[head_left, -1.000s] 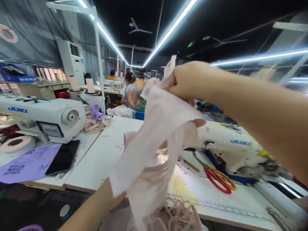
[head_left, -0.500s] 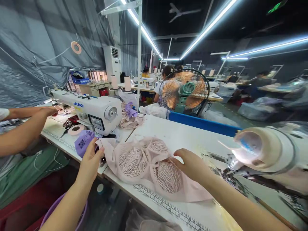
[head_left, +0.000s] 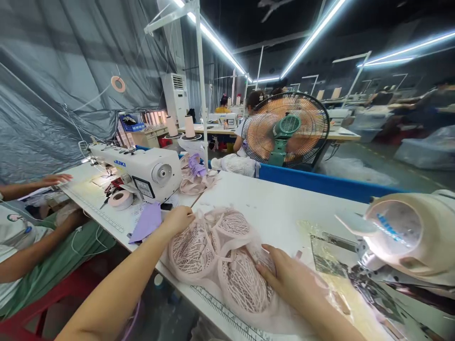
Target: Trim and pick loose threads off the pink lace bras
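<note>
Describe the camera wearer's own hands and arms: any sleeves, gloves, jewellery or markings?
The left hand and right hand are both ungloved. The left forearm and right forearm are bare as far as they show, with no sleeve, watch, bracelet or obvious marking visible. Whether rings are worn is unclear.

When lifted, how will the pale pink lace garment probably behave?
The garment would probably hang floppy: it lies in soft wrinkles. It looks thin and sheer, so likely light. Its rounded lace cups may keep some shape.

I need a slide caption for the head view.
Left hand and right hand at pink lace bra cups, JUKI sewing machine nearby.
</note>
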`<action>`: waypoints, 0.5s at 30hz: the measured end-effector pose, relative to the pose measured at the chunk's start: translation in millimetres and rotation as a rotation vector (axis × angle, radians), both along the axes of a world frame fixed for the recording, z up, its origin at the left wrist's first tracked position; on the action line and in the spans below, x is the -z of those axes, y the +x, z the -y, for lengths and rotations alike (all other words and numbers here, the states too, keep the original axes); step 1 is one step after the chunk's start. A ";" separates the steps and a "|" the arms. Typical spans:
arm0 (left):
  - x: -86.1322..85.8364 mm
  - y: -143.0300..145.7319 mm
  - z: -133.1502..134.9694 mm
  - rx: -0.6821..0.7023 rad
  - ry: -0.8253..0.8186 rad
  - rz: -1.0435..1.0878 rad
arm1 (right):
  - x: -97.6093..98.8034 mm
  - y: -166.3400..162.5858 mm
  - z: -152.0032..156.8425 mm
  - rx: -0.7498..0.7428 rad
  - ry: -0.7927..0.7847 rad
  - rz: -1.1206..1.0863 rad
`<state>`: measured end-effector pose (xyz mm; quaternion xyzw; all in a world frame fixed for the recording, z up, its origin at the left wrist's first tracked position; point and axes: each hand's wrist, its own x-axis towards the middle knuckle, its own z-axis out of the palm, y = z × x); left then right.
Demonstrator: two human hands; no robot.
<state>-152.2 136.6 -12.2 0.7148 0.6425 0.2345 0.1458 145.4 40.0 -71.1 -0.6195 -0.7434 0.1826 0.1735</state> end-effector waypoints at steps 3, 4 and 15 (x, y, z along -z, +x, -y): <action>-22.1 -9.2 -7.4 0.045 0.052 0.062 | -9.0 -5.1 10.0 -0.027 -0.011 -0.156; -33.9 -13.1 -8.3 0.058 0.083 0.090 | -12.4 -9.4 12.3 -0.013 -0.020 -0.254; -175.2 -7.1 30.7 0.150 0.297 0.237 | -66.9 -64.5 36.3 -0.157 0.024 -0.801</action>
